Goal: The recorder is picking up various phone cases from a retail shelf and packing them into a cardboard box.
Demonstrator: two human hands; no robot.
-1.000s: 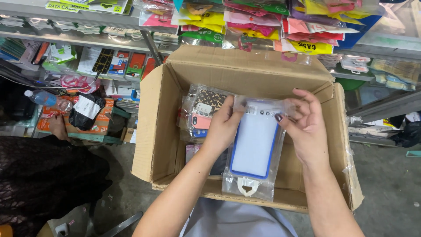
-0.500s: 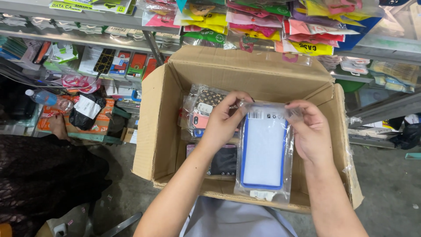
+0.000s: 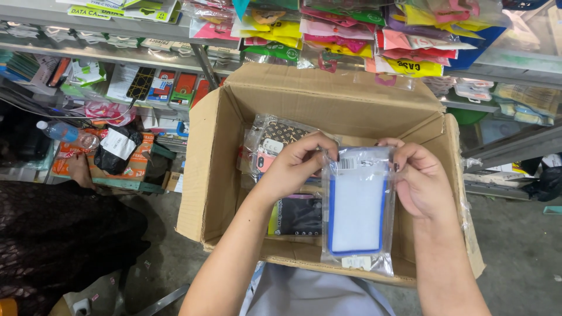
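Straightened upright since earlier: blue-rimmed phone case in clear plastic sleeve [image 3: 357, 210], centre frame, long axis vertical, top corners pinched by left hand [image 3: 298, 167] and right hand [image 3: 421, 181].

A clear plastic sleeve holding a flat, blue-rimmed rectangular phone case with a pale, whitish middle [image 3: 357, 213] hangs upright, its long side vertical, pinched at its two top corners. The left hand [image 3: 295, 167] has its grip on the upper left corner and the right hand [image 3: 418, 178] has its grip on the upper right corner, so the sleeve stretches between the two grips and drops below them. A small white label sits just under the top edge, between the fingertips. The sleeve's bottom flap is crinkled and extends past the case's lower blue edge.
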